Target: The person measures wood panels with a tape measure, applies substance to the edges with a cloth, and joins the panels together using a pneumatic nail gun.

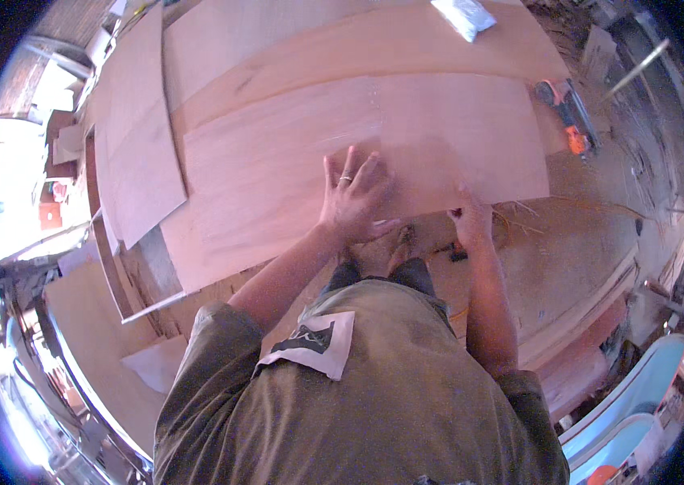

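A pale plywood sheet [277, 166] lies in front of me, its near edge close to my body. My left hand [354, 194] rests on its top near that edge, palm down with the fingers spread; one finger wears a ring. Farther right, my right hand [472, 220] grips the near edge of the same sheet, fingers curled at the rim and partly hidden. Beyond the sheet's right end lies a black and orange power tool [570, 121], which looks like a nail gun.
Another thin wooden panel [136, 137] overlaps the work area at the left. A clear plastic packet [465, 16] sits at the far side. Thin orange cord or hose [512, 217] trails over the floor at the right. Light blue curved objects [629, 400] stand at the lower right.
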`<state>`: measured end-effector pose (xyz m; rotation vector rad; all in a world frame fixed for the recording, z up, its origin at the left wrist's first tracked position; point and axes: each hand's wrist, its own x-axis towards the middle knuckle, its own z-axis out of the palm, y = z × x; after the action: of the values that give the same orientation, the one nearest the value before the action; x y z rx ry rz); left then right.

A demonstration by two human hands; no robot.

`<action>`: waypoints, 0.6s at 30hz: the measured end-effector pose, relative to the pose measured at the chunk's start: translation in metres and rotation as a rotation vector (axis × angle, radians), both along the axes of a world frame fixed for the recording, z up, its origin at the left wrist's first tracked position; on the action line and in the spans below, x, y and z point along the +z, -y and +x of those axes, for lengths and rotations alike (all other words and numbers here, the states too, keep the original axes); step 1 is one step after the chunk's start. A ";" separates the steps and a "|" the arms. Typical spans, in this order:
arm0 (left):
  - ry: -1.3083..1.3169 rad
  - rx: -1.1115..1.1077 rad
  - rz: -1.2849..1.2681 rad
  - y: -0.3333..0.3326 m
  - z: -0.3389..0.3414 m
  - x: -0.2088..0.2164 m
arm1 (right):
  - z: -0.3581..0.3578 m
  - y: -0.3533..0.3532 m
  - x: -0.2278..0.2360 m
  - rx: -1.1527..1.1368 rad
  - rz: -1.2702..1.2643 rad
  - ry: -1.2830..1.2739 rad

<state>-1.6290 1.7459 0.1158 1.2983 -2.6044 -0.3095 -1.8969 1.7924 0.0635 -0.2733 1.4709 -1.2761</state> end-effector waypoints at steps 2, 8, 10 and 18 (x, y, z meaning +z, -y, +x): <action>-0.027 -0.001 -0.050 -0.001 -0.002 -0.001 | -0.010 -0.004 -0.010 0.629 -0.024 -1.020; -0.007 0.023 -0.022 0.002 -0.007 0.007 | -0.010 0.006 -0.009 0.489 -0.011 -0.638; -0.014 0.021 -0.055 0.004 -0.008 0.008 | 0.000 0.014 0.001 0.168 0.078 0.109; -0.003 0.052 -0.120 0.007 -0.001 0.007 | -0.007 0.004 0.020 0.239 0.152 0.016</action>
<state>-1.6303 1.7387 0.1225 1.3206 -2.5388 -0.1434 -1.9035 1.7884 0.0832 -0.3264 1.4651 -0.9682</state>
